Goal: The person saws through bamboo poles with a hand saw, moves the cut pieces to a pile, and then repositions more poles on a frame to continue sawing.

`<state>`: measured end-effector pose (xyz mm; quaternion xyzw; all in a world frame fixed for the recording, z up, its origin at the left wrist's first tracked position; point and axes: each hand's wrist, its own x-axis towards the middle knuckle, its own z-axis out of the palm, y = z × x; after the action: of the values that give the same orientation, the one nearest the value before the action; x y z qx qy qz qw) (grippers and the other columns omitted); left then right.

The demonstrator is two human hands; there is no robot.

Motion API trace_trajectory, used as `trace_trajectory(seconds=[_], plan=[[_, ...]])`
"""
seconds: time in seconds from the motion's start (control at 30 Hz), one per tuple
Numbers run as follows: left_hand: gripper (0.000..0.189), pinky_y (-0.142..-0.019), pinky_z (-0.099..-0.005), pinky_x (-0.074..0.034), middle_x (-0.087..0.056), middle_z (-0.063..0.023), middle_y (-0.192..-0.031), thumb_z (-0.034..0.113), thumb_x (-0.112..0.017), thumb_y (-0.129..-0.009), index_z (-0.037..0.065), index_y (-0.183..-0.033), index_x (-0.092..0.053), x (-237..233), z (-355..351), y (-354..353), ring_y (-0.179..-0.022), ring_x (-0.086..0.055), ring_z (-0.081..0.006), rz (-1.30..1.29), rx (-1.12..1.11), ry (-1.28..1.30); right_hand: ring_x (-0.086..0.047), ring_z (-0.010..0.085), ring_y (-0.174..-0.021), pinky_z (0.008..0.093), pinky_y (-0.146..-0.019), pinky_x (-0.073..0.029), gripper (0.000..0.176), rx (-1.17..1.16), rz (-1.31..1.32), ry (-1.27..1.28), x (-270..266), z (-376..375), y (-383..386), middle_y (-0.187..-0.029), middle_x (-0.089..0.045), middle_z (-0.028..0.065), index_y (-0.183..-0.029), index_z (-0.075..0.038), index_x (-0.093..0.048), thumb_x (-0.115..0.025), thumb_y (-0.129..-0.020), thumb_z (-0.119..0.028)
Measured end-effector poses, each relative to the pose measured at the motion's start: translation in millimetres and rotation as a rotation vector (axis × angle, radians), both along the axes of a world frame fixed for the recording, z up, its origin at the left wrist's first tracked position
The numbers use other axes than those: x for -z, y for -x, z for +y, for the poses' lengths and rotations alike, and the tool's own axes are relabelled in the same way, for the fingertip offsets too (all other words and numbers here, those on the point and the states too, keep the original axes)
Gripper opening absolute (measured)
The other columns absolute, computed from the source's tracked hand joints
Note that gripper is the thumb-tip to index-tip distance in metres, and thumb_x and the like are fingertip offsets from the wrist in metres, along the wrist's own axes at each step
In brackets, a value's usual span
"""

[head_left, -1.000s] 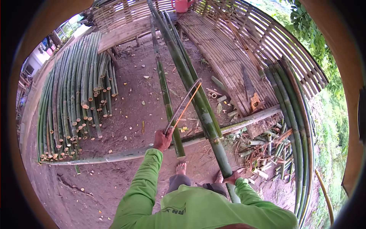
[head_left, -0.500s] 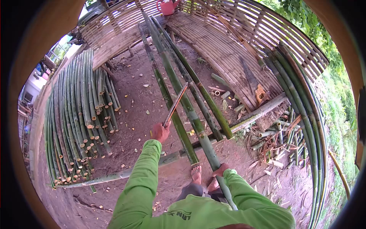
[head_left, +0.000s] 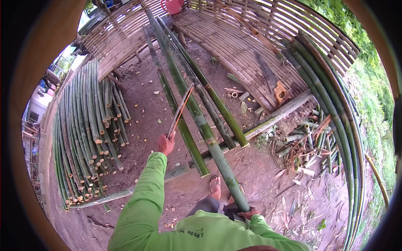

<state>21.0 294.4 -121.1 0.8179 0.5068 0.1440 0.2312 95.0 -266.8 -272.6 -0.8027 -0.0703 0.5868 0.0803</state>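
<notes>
My left hand [head_left: 166, 144] is closed round the lower end of a machete [head_left: 181, 111]. Its long blade slants up and away, passing over a green bamboo pole [head_left: 184, 136] on the left, its tip near the thicker middle pole. My right hand [head_left: 250, 212] grips the near end of that thick bamboo pole [head_left: 211, 146], close to my lap. Farther right lie two more poles, a mottled one [head_left: 213, 113] and a green one [head_left: 226, 117]. All of these rest across a bamboo crossbar [head_left: 178, 171] near the ground.
A big stack of cut bamboo poles [head_left: 86, 129] lies on the left. Slatted bamboo benches [head_left: 234, 62] stand at the back, with a handsaw [head_left: 271, 79] and a pink watering can [head_left: 173, 6]. Long poles [head_left: 335, 113] lean at right, beside bamboo offcuts [head_left: 310, 146].
My right hand has moved down and nearer my body, now at the thick pole's near end. My left hand still holds the machete, slightly farther left. The view has shifted a little.
</notes>
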Motion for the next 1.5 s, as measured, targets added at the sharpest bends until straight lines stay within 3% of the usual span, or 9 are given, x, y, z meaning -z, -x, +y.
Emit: trace_trajectory(seconds=[0.27, 0.4, 0.53, 0.77, 0.9, 0.97, 1.1, 1.2, 1.5], plan=[[0.052, -0.054, -0.0447, -0.045, -0.058, -0.0228, -0.06, 0.048, -0.057, -0.088, -0.001, -0.072, -0.064, 6.4, 20.0, -25.1, -0.064, -0.063, -0.0406, 0.045, 0.001, 0.021, -0.062, 0.0292, -0.104, 0.0354, -0.094, -0.047, 0.087, -0.058, -0.112, -0.045, 17.7, -7.4, -9.0, -0.111, -0.065, 0.0176, -0.116, -0.003, -0.062, -0.081, -0.048, -0.054], [0.051, -0.054, -0.0449, -0.045, -0.059, -0.0219, -0.061, 0.048, -0.057, -0.088, -0.001, -0.072, -0.064, 23.0, 10.0, -22.0, -0.064, -0.063, -0.0403, 0.055, -0.032, 0.039, -0.061, 0.0344, -0.105, 0.0388, -0.093, -0.048, 0.088, -0.073, -0.096, -0.101, -39.7, 4.7, -15.2, -0.111, -0.063, 0.0225, -0.12, -0.002, -0.058, -0.078, -0.048, -0.048], [0.05, -0.057, -0.0454, -0.045, -0.06, -0.0236, -0.064, 0.045, -0.056, -0.089, -0.001, -0.073, -0.064, 17.5, 3.8, -18.6, -0.065, -0.063, -0.0398, -0.008, 0.021, 0.088, -0.062, 0.0343, -0.102, 0.0397, -0.091, -0.049, 0.083, -0.097, -0.128, -0.028, -89.7, 30.6, -17.3, -0.11, -0.064, 0.0199, -0.117, -0.003, -0.059, -0.078, -0.048, -0.046], [0.048, -0.056, -0.0475, -0.045, -0.059, -0.025, -0.066, 0.043, -0.055, -0.09, -0.001, -0.074, -0.063, 11.3, 38.3, -37.2, -0.066, -0.06, -0.044, -0.092, 0.021, 0.105, -0.062, 0.0319, -0.103, 0.0377, -0.093, -0.048, 0.083, -0.073, -0.148, 0.005, -89.6, 70.3, -32.1, -0.11, -0.065, 0.0171, -0.117, -0.006, -0.061, -0.078, -0.048, -0.05], [0.048, -0.054, -0.0475, -0.043, -0.058, -0.0241, -0.062, 0.043, -0.055, -0.09, -0.001, -0.07, -0.061, 33.0, 58.7, -18.5, -0.063, -0.058, -0.0448, -0.115, 0.154, -0.081, -0.065, 0.0313, -0.096, 0.0389, -0.089, -0.05, 0.07, -0.014, -0.137, -0.003, -93.9, 104.8, -52.5, -0.101, -0.068, 0.0164, -0.107, -0.011, -0.068, -0.08, -0.047, -0.045], [0.048, -0.052, -0.0468, -0.042, -0.056, -0.0227, -0.059, 0.043, -0.057, -0.09, 0.0, -0.068, -0.06, 15.9, 45.3, 2.6, -0.06, -0.058, -0.0437, -0.096, 0.193, -0.164, -0.066, 0.029, -0.089, 0.0377, -0.084, -0.05, 0.065, -0.061, -0.164, -0.009, -92.7, 126.3, -65.2, -0.093, -0.069, 0.0147, -0.103, -0.009, -0.069, -0.082, -0.048, -0.041], [0.047, -0.047, -0.0443, -0.04, -0.054, -0.0183, -0.053, 0.043, -0.061, -0.087, 0.003, -0.064, -0.052, -37.1, 9.1, 49.5, -0.052, -0.056, -0.0389, 0.013, 0.264, 0.079, -0.066, 0.0294, -0.09, 0.0376, -0.085, -0.051, 0.068, -0.034, -0.161, -0.029, -76.3, 140.7, -83.0, -0.095, -0.069, 0.0158, -0.104, -0.007, -0.068, -0.082, -0.048, -0.041], [0.046, -0.045, -0.043, -0.038, -0.051, -0.0179, -0.052, 0.04, -0.065, -0.085, 0.004, -0.061, -0.049, -76.1, -18.8, 68.4, -0.05, -0.056, -0.0367, -0.119, 0.447, 0.095, -0.066, 0.0296, -0.091, 0.037, -0.084, -0.051, 0.067, -0.06, -0.168, -0.042, -68.7, 145.9, -90.3, -0.097, -0.069, 0.016, -0.104, -0.007, -0.068, -0.081, -0.048, -0.041], [0.044, -0.044, -0.0389, -0.034, -0.043, -0.0151, -0.051, 0.037, -0.067, -0.085, 0.004, -0.063, -0.047, -76.0, -41.7, 90.0, -0.044, -0.042, -0.0299, -0.079, 0.47, 0.171, -0.065, 0.0303, -0.095, 0.0377, -0.088, -0.05, 0.068, -0.118, -0.139, 0.029, -77.3, 157.6, -93.9, -0.1, -0.068, 0.0168, -0.106, -0.008, -0.067, -0.081, -0.049, -0.042]])
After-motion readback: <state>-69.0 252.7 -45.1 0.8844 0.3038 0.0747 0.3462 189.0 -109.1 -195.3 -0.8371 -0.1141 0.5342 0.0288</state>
